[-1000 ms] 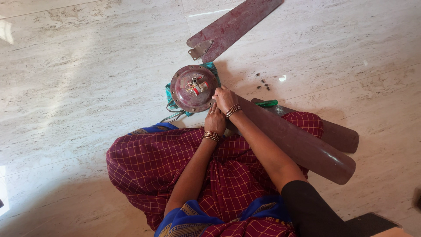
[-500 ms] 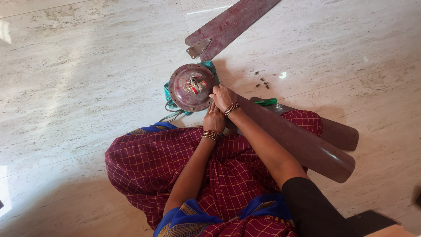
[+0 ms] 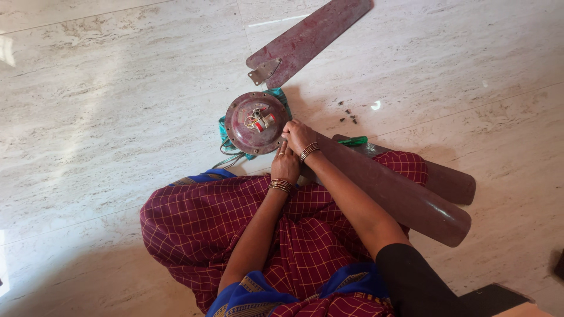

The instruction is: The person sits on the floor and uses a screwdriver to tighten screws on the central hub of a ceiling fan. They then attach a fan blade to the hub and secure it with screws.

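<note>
Seated on a marble floor [image 3: 117,117], a person works on a dismantled ceiling fan. Two maroon blades [image 3: 405,199] lie under the right forearm; a third blade [image 3: 311,38] lies beyond the hands. The round motor housing [image 3: 257,122], wiring exposed inside, sits just ahead of the fingers. Right hand [image 3: 298,136] curls on its rim; left hand [image 3: 285,165] rests half-closed below. Small screws [image 3: 348,115] lie right of the right hand.

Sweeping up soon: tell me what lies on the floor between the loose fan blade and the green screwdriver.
In the head view, a few small dark screws lie scattered on the marble floor between the blade and the screwdriver; otherwise bare.
</note>
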